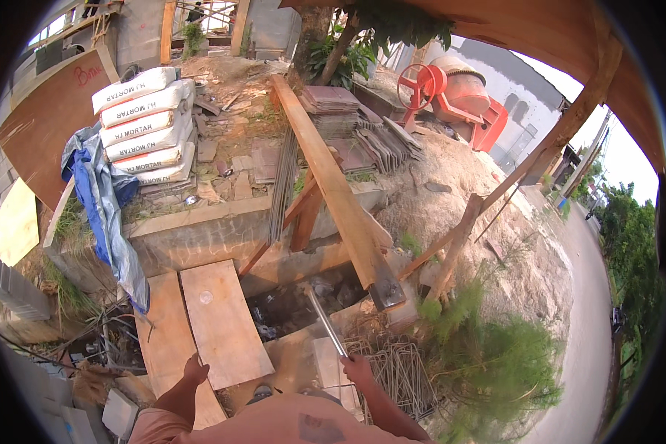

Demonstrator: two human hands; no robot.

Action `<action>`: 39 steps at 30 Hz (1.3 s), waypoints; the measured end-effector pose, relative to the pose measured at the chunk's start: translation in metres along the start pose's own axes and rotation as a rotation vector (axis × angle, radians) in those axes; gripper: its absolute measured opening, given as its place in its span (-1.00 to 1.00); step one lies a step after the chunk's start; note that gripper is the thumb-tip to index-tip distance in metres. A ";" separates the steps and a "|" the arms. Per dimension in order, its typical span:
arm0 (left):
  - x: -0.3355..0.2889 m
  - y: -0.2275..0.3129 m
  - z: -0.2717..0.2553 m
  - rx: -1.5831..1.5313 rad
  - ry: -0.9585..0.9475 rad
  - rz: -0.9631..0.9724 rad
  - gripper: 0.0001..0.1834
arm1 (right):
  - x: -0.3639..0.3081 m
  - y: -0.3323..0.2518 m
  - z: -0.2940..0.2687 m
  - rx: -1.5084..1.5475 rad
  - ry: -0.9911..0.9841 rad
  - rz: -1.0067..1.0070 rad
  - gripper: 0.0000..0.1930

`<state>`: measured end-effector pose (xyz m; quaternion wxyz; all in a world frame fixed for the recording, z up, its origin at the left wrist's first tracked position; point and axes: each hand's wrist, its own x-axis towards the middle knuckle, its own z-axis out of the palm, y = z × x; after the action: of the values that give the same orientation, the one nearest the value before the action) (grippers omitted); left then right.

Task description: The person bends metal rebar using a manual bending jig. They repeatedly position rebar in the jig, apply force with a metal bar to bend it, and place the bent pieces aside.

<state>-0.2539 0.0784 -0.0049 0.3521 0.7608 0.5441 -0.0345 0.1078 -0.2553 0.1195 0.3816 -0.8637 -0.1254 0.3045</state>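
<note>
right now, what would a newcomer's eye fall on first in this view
Probably the long wooden beam slanting down through the middle, then the stack of white bags at upper left and the orange-red mixer at upper right. Lower centre, the right hand grips a silver-handled tool that slants up from it.

bright daylight, washed-out sky (627, 161), curved edges

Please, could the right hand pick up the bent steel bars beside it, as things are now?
Probably not straight away: the right hand is closed around a metal-handled tool and would likely need to free itself first. Nothing appears to cover the bent steel bars, however.
</note>
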 end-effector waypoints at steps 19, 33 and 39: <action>-0.086 0.061 0.080 -0.282 0.201 -0.465 -0.16 | 0.307 -0.218 -0.071 -0.819 0.455 -0.414 -0.34; -0.128 0.037 0.083 -0.309 0.235 -0.505 -0.13 | 0.259 -0.248 -0.084 -0.857 0.379 -0.312 -0.23; -0.176 -0.004 0.104 -0.301 0.227 -0.615 -0.16 | 0.251 -0.253 -0.075 -0.898 0.447 -0.352 -0.26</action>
<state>-0.2938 -0.1223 -0.0083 0.3705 0.5003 0.7821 0.0263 0.3553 -0.0148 0.2368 0.0370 -0.9518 -0.3021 -0.0391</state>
